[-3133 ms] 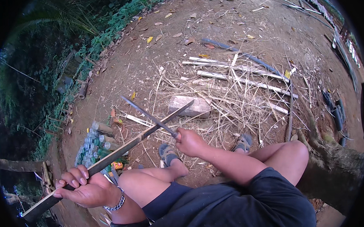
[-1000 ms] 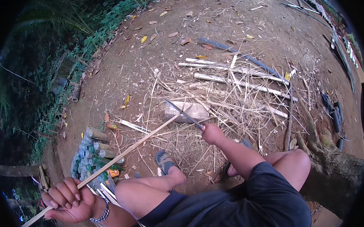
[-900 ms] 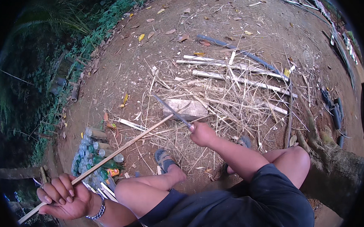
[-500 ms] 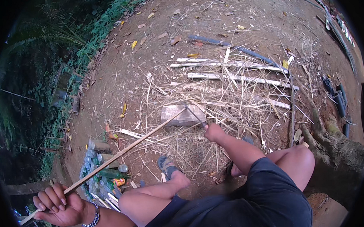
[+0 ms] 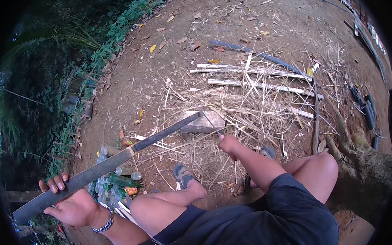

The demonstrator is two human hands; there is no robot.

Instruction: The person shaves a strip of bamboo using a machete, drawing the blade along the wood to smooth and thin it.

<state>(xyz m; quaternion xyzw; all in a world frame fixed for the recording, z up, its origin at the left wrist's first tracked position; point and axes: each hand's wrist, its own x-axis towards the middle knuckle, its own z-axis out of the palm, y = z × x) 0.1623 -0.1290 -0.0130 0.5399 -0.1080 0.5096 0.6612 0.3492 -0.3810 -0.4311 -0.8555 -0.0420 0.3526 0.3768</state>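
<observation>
My left hand, at the lower left, grips a long bamboo strip near its wide end, fingers curled over the upper edge and thumb below. The strip's dark, broad face is toward me, with a pale joint partway along. Its far end reaches over a short wooden block on the ground in front of me. My right hand is closed round the handle of a knife. The thin blade points up and left, its tip by the strip's far end; whether they touch I cannot tell.
Bamboo shavings are scattered around the block. Beyond lie pale split strips and a grey-blue pipe. Bottles are piled by my left knee. A tree trunk with roots stands at right, green plants at far left.
The bamboo strip has turned from its narrow pale edge to its broad dark face. My left hand has shifted a little upward and right; the right still holds the knife near the block.
</observation>
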